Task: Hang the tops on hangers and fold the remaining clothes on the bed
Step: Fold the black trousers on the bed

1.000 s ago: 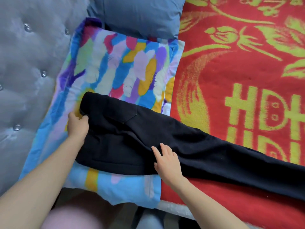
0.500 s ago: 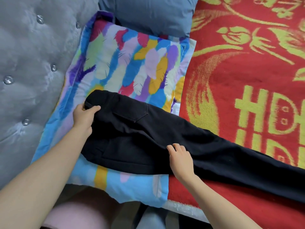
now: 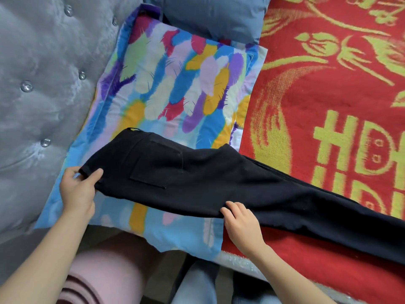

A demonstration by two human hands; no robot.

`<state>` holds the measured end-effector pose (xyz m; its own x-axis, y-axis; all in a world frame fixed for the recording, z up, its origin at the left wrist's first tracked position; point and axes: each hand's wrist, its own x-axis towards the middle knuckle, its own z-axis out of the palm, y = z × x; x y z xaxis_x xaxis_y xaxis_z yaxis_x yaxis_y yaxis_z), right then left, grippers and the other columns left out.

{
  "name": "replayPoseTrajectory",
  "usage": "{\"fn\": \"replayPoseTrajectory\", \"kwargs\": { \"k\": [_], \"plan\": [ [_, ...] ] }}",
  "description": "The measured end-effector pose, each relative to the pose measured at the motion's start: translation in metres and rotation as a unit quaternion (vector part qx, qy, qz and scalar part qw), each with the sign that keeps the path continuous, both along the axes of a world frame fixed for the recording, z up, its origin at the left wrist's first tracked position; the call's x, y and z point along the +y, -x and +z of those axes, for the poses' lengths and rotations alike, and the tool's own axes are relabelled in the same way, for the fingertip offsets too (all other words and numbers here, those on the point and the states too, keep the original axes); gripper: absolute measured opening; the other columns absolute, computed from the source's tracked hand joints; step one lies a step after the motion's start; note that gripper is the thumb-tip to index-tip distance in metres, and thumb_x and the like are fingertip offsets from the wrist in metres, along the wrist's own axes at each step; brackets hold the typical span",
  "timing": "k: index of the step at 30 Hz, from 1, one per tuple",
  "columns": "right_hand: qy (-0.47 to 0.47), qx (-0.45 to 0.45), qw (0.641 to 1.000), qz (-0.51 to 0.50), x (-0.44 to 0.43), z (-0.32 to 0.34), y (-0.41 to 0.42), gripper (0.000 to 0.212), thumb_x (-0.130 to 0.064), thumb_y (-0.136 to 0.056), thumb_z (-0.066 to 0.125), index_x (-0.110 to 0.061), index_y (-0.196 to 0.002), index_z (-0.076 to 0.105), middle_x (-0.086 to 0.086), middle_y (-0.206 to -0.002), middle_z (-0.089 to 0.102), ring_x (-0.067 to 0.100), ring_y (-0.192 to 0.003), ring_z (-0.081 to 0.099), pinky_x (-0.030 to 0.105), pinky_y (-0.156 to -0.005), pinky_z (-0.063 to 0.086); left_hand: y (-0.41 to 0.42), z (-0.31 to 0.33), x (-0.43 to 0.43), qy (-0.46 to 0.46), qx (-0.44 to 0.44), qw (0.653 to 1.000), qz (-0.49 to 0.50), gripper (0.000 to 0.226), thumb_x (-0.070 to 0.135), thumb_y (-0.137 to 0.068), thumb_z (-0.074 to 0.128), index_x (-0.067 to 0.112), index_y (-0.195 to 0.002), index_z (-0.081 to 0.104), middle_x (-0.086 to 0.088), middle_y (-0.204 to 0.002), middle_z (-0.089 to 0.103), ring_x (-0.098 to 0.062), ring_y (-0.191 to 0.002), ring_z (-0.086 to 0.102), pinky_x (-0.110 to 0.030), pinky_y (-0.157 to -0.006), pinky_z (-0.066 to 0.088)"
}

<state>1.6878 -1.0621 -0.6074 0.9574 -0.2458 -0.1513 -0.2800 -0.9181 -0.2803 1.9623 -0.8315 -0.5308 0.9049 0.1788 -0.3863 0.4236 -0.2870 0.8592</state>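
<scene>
Black trousers [image 3: 197,178] lie folded lengthwise across the bed, back pocket up, the waist on the colourful pillow and the legs running off to the right over the red blanket. My left hand [image 3: 77,189] pinches the near waist corner between thumb and fingers. At the crotch edge, my right hand [image 3: 241,222] grips the near edge of the fabric with curled fingers. No hangers or tops are in view.
A feather-patterned pillow [image 3: 175,84] lies under the waist, a grey-blue pillow [image 3: 214,16] behind it. The grey tufted headboard [image 3: 43,84] stands at left. A red and yellow blanket [image 3: 328,106] covers the bed at right. A pink rolled object [image 3: 103,279] sits below.
The trousers' near half was folded over, so the pocket side faces up and the garment is narrower. My left hand slid down to the near waist corner; my right hand now grips the edge.
</scene>
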Motion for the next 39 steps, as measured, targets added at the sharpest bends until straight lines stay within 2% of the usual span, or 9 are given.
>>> {"fn": "replayPoseTrajectory", "kwargs": {
  "k": [4, 7, 16, 19, 22, 26, 29, 35, 39],
  "plan": [
    [-0.058, 0.252, 0.966, -0.029, 0.01, 0.001, -0.006, 0.08, -0.037, -0.051, 0.087, -0.022, -0.125, 0.058, 0.022, -0.138, 0.046, 0.039, -0.121, 0.051, 0.052, -0.081, 0.051, 0.01, -0.018, 0.007, -0.219, 0.05, 0.971, -0.079, 0.041, 0.006, -0.086, 0.064, 0.011, -0.123, 0.048, -0.025, -0.129, 0.049, -0.032, -0.113, 0.05, -0.043, -0.093, 0.041],
    [-0.103, 0.266, 0.958, -0.035, 0.007, 0.003, -0.008, 0.063, -0.035, -0.092, 0.052, -0.027, -0.147, 0.022, 0.011, -0.157, 0.004, 0.029, -0.144, 0.01, 0.045, -0.109, 0.024, 0.009, -0.01, -0.013, -0.359, -0.053, 0.918, -0.161, 0.061, 0.011, -0.087, 0.062, 0.005, -0.141, 0.035, -0.023, -0.143, 0.034, -0.037, -0.133, 0.028, -0.049, -0.106, 0.026],
    [-0.074, 0.195, 0.967, -0.148, -0.029, 0.013, -0.011, 0.053, -0.039, -0.099, 0.037, -0.019, -0.146, 0.026, 0.012, -0.154, 0.018, 0.026, -0.14, 0.02, 0.035, -0.104, 0.031, -0.009, -0.009, -0.125, -0.465, -0.101, 0.691, -0.543, 0.057, 0.012, -0.095, 0.039, 0.021, -0.148, 0.022, -0.003, -0.156, 0.017, -0.023, -0.143, 0.009, -0.045, -0.112, 0.013],
    [-0.073, 0.187, 0.968, -0.151, -0.035, 0.016, -0.016, 0.053, -0.039, -0.099, 0.037, -0.02, -0.147, 0.024, 0.012, -0.154, 0.017, 0.025, -0.141, 0.019, 0.035, -0.104, 0.031, -0.015, -0.015, -0.149, -0.484, -0.052, 0.622, -0.614, 0.068, 0.005, -0.087, 0.039, 0.025, -0.148, 0.018, -0.001, -0.155, 0.02, -0.021, -0.143, 0.009, -0.051, -0.114, 0.002],
    [-0.077, 0.164, 0.97, -0.164, -0.04, 0.017, -0.021, 0.053, -0.036, -0.098, 0.039, -0.017, -0.146, 0.028, 0.014, -0.154, 0.019, 0.027, -0.14, 0.021, 0.037, -0.104, 0.032, -0.03, -0.013, -0.151, -0.497, -0.031, 0.574, -0.649, 0.043, 0.009, -0.081, 0.044, 0.022, -0.122, 0.048, -0.004, -0.124, 0.054, -0.024, -0.126, 0.04, -0.056, -0.113, 0.0],
    [-0.068, 0.181, 0.964, -0.184, -0.047, 0.011, -0.01, 0.052, -0.034, -0.098, 0.042, -0.015, -0.145, 0.032, 0.017, -0.152, 0.024, 0.029, -0.139, 0.024, 0.038, -0.103, 0.034, -0.045, -0.008, -0.154, -0.579, -0.156, 0.47, -0.647, 0.022, 0.015, -0.088, 0.043, 0.023, -0.107, 0.051, 0.0, -0.105, 0.059, -0.021, -0.11, 0.049, -0.048, -0.112, 0.005],
    [-0.063, 0.165, 0.963, -0.204, -0.059, 0.004, 0.008, 0.047, -0.023, -0.084, 0.067, -0.003, -0.125, 0.057, 0.029, -0.132, 0.049, 0.043, -0.12, 0.049, 0.049, -0.086, 0.048, -0.054, -0.012, -0.155, -0.594, -0.19, 0.506, -0.596, 0.024, 0.011, -0.091, 0.041, 0.021, -0.109, 0.054, -0.003, -0.103, 0.059, -0.024, -0.105, 0.052, -0.043, -0.107, 0.01],
    [-0.004, 0.188, 0.951, -0.243, -0.091, -0.002, 0.058, 0.051, -0.018, -0.056, 0.089, -0.003, -0.101, 0.07, 0.03, -0.104, 0.064, 0.045, -0.091, 0.065, 0.045, -0.057, 0.055, -0.003, -0.031, -0.175, -0.503, -0.212, 0.691, -0.474, 0.053, -0.002, -0.086, 0.047, 0.012, -0.137, 0.044, -0.024, -0.136, 0.039, -0.038, -0.128, 0.031, -0.052, -0.107, 0.015],
    [0.013, 0.234, 0.918, -0.321, -0.113, -0.011, 0.095, 0.057, -0.028, -0.076, 0.076, -0.011, -0.127, 0.058, 0.031, -0.132, 0.047, 0.047, -0.12, 0.048, 0.051, -0.082, 0.05, 0.074, -0.037, -0.216, -0.395, -0.348, 0.631, -0.57, 0.068, 0.004, -0.068, 0.072, 0.007, -0.133, 0.051, -0.03, -0.136, 0.044, -0.047, -0.123, 0.045, -0.059, -0.094, 0.039]
  ]
}}
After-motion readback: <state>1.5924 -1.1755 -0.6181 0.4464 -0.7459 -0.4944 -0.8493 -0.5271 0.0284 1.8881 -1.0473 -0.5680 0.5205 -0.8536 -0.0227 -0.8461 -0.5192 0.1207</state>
